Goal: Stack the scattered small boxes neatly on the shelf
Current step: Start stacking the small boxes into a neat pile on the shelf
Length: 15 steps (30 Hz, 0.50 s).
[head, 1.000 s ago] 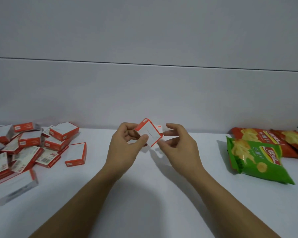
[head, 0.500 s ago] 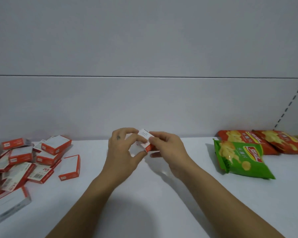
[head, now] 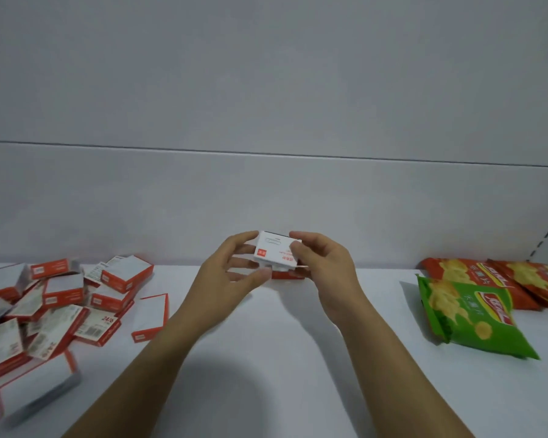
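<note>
Head view: a white box (head: 277, 252) is pinched between left hand (head: 231, 273) and right hand (head: 323, 263) just above a red box (head: 287, 275) on the shelf (head: 298, 358); released askew, it could be left overhanging and slide off.

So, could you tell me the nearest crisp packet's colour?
Green plastic crisp packet, yellow crisps printed; head view.

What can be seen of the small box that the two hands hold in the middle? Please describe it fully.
The small box looks like thin cardboard, closed, with a white face carrying a red square mark, red print and a faint line drawing. It is held face toward the camera, slightly tilted, above the white shelf near the back wall. The left hand pinches its left end, the right hand its right end.
</note>
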Each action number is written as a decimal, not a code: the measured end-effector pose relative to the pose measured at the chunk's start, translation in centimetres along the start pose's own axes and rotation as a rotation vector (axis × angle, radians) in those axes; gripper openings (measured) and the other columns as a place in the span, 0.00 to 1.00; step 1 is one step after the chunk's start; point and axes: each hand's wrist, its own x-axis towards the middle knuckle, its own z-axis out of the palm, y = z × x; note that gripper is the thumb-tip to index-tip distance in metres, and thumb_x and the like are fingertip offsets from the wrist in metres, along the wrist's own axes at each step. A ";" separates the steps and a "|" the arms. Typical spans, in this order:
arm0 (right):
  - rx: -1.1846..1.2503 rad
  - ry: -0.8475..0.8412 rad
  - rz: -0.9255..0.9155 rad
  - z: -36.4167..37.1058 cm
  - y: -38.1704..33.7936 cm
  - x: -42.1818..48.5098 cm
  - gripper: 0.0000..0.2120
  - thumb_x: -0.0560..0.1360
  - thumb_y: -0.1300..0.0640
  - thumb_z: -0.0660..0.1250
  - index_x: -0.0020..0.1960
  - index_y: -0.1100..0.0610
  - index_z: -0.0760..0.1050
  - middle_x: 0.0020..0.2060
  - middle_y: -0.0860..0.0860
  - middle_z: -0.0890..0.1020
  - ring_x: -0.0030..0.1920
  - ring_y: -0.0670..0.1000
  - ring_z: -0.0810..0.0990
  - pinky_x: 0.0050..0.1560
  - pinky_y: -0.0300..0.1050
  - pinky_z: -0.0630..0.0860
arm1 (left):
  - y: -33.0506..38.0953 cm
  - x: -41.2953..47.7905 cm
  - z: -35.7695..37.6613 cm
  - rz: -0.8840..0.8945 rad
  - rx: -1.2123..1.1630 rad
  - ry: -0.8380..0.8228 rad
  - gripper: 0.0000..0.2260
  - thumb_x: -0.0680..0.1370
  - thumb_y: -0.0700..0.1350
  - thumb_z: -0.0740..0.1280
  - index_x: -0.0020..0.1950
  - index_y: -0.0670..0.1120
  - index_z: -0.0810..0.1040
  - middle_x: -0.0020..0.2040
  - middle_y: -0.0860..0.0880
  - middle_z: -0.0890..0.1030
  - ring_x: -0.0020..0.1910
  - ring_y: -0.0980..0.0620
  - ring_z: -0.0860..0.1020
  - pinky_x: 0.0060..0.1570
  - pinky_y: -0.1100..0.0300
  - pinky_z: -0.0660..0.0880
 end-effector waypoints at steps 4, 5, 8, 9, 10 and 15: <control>-0.091 0.054 -0.024 0.3 2.4 -1.2 0.08 0.78 0.63 0.65 0.54 0.54 0.80 0.45 0.51 0.85 0.46 0.50 0.84 0.39 0.41 0.80 | -2.0 -1.2 0.9 -0.033 -0.082 0.005 0.24 0.72 0.43 0.74 0.61 0.64 0.72 0.50 0.58 0.82 0.49 0.53 0.81 0.46 0.58 0.80; -0.096 0.049 -0.027 0.3 2.6 -1.5 0.08 0.78 0.63 0.65 0.53 0.55 0.80 0.45 0.52 0.85 0.45 0.50 0.84 0.39 0.41 0.80 | -2.4 -1.4 1.0 -0.028 -0.088 0.029 0.23 0.73 0.42 0.73 0.61 0.63 0.73 0.49 0.57 0.83 0.49 0.53 0.81 0.47 0.57 0.80; -0.113 0.001 -0.040 0.7 2.7 -1.8 0.08 0.76 0.63 0.67 0.54 0.56 0.79 0.47 0.55 0.85 0.46 0.52 0.84 0.41 0.43 0.81 | -2.3 -1.6 0.8 -0.022 -0.136 0.109 0.21 0.74 0.41 0.72 0.59 0.64 0.76 0.50 0.58 0.83 0.49 0.54 0.81 0.47 0.58 0.80; -0.123 -0.032 -0.041 0.8 2.6 -1.9 0.11 0.75 0.64 0.67 0.56 0.55 0.78 0.48 0.55 0.84 0.46 0.53 0.84 0.42 0.44 0.81 | -2.2 -1.6 0.6 -0.018 -0.158 0.124 0.20 0.75 0.40 0.71 0.58 0.63 0.77 0.51 0.58 0.83 0.50 0.53 0.81 0.47 0.58 0.80; -0.132 -0.076 -0.041 0.8 2.5 -1.9 0.16 0.74 0.64 0.68 0.60 0.53 0.77 0.48 0.55 0.83 0.47 0.54 0.84 0.43 0.46 0.81 | -2.0 -1.6 0.5 -0.020 -0.184 0.130 0.19 0.75 0.39 0.70 0.58 0.62 0.78 0.51 0.58 0.83 0.50 0.53 0.81 0.47 0.57 0.81; -0.152 -0.241 -0.065 0.7 2.3 -2.4 0.32 0.72 0.66 0.69 0.70 0.41 0.68 0.46 0.53 0.83 0.47 0.51 0.84 0.48 0.47 0.81 | -1.3 -2.2 0.1 -0.081 -0.276 0.112 0.12 0.77 0.42 0.67 0.58 0.55 0.77 0.49 0.51 0.84 0.48 0.50 0.83 0.49 0.52 0.80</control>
